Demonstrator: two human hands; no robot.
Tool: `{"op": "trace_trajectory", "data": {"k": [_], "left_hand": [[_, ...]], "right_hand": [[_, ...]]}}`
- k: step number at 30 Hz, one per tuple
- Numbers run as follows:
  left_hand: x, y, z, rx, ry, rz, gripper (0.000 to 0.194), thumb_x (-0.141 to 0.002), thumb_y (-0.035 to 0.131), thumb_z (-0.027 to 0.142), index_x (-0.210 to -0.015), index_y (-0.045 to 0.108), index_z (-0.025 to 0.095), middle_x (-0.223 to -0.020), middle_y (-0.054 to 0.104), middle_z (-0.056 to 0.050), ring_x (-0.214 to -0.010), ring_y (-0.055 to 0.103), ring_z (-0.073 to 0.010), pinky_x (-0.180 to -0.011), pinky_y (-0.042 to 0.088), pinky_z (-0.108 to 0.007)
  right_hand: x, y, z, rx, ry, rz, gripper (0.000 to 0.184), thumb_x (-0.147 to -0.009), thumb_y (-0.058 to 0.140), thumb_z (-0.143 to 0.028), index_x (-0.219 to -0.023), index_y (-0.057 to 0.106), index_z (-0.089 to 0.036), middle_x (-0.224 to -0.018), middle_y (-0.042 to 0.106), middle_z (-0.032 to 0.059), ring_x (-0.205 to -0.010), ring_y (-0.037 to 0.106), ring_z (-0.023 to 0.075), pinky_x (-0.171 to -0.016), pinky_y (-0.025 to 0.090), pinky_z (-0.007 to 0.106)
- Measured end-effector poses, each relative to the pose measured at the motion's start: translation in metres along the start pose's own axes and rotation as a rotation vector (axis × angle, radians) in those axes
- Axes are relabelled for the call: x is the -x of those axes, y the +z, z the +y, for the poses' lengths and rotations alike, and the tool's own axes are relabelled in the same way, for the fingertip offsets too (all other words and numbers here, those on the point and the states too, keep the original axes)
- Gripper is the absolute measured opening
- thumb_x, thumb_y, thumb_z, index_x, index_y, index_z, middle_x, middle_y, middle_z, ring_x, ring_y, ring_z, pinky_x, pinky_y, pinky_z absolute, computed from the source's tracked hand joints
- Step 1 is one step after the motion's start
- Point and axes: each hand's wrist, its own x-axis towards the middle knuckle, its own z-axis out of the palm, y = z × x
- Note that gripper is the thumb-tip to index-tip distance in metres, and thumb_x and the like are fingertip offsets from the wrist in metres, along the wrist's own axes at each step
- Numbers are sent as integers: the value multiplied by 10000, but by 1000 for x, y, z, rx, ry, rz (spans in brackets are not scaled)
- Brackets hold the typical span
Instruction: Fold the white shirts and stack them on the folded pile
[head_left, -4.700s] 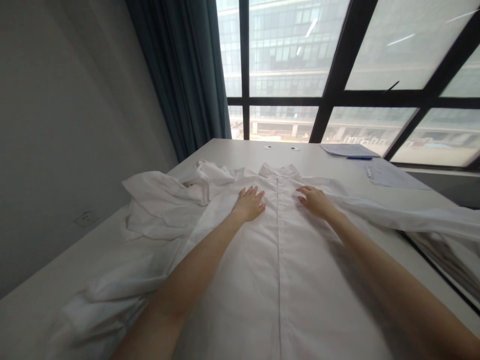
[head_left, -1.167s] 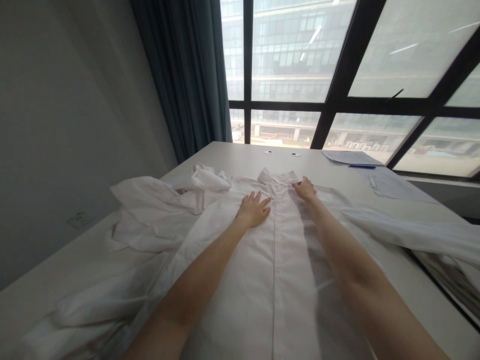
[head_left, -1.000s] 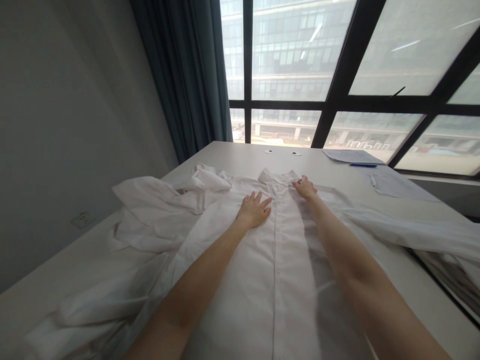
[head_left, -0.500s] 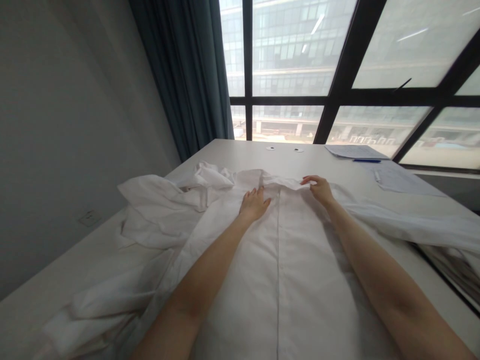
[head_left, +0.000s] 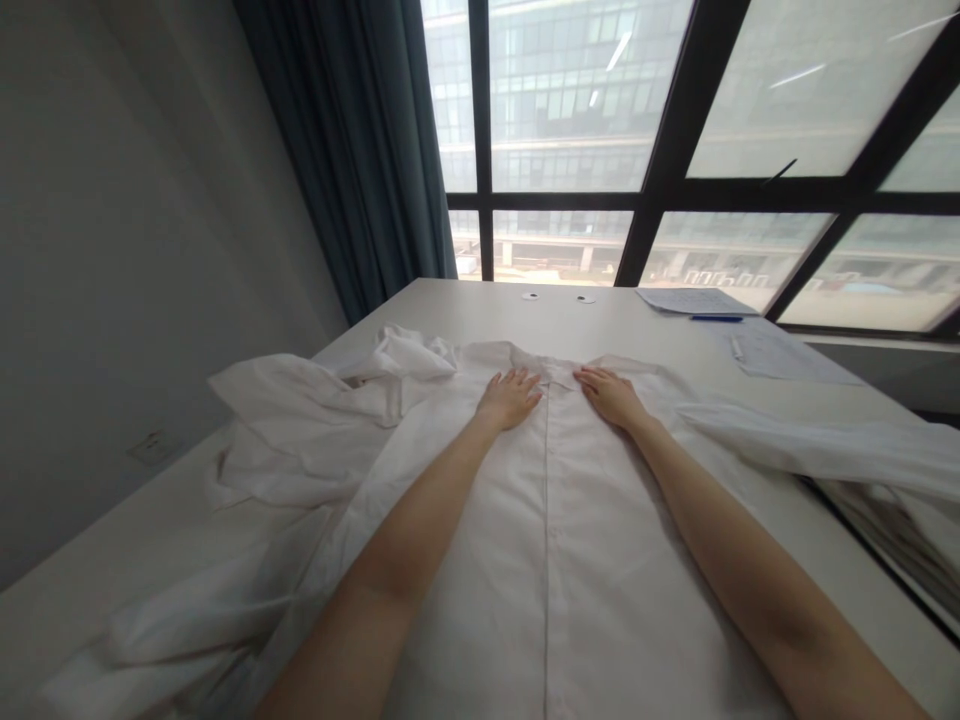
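A white button-up shirt (head_left: 480, 560) lies spread on the table, front side up, its button placket running straight toward me. Just left of the collar (head_left: 556, 372), my left hand (head_left: 510, 400) rests flat on the cloth with its fingers stretched forward. My right hand (head_left: 611, 397) lies on the right side of the collar, fingers extended and pressing on the fabric. One sleeve (head_left: 825, 440) stretches out to the right over the table edge. On the left, the other part of the shirt is bunched in loose folds (head_left: 307, 420).
The white table (head_left: 480, 315) reaches to the window. Papers (head_left: 694, 302), a blue pen (head_left: 716, 319) and a white marker-like object (head_left: 736, 348) lie at the back right. Two cable-hole covers (head_left: 585, 300) sit at the far edge. A dark curtain (head_left: 360, 150) hangs behind, left.
My right hand has let go of the raised collar edge and come down flat onto the shirt, moving slightly left. The collar now lies flatter. My left hand stays nearly in place.
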Motion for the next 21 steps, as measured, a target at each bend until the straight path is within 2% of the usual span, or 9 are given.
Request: {"op": "trace_trajectory", "data": {"k": [3, 7, 11, 15, 18, 21], "left_hand": [[0, 1, -3, -2, 6, -39, 507, -984, 315, 471, -1443, 399, 271, -1551, 332, -69, -1423, 297, -266, -1153, 193, -494], [3, 1, -4, 13, 2, -40, 528, -985, 296, 496, -1450, 390, 264, -1560, 311, -71, -1433, 274, -267, -1158, 178, -492], [5, 1, -4, 71, -4, -42, 533, -979, 315, 504, -1444, 403, 257, -1556, 320, -74, -1435, 270, -261, -1164, 164, -479], [7, 2, -6, 197, -23, -18, 504, -950, 418, 483, -1404, 462, 269, -1543, 349, -62, -1434, 272, -253, -1171, 139, -460], [4, 3, -8, 349, -81, 37, 456, -920, 490, 454, -1332, 542, 267, -1513, 402, -61, -1418, 308, -245, -1168, 153, -435], [-9, 3, -12, 548, -193, 132, 389, -902, 513, 419, -1227, 624, 237, -1451, 481, -82, -1373, 381, -262, -1139, 226, -421]], "right_hand": [[2, 3, -1, 46, 68, -1, 361, -945, 432, -267, -1261, 605, -300, -1437, 511, 40, -1323, 413, 268, -1097, 248, 502], [-1, 4, 0, 41, 153, 36, 444, -915, 442, -228, -1351, 520, -193, -1413, 510, 150, -1276, 459, 301, -1060, 294, 527], [-5, 4, 1, -40, 182, 62, 450, -860, 521, -222, -1309, 559, -224, -1300, 603, 118, -1230, 501, 291, -1059, 317, 507], [-9, 1, 6, -191, 213, 117, 415, -794, 538, -164, -1193, 644, -210, -1259, 610, 106, -1125, 585, 248, -1003, 414, 412], [-11, -1, 10, -350, 221, 149, 430, -767, 521, -143, -1173, 654, -193, -1246, 618, 91, -972, 653, 191, -895, 494, 336], [-12, -2, 13, -505, 240, 167, 451, -748, 580, -206, -1194, 640, -181, -1160, 667, 92, -855, 668, 182, -801, 529, 333]]}}
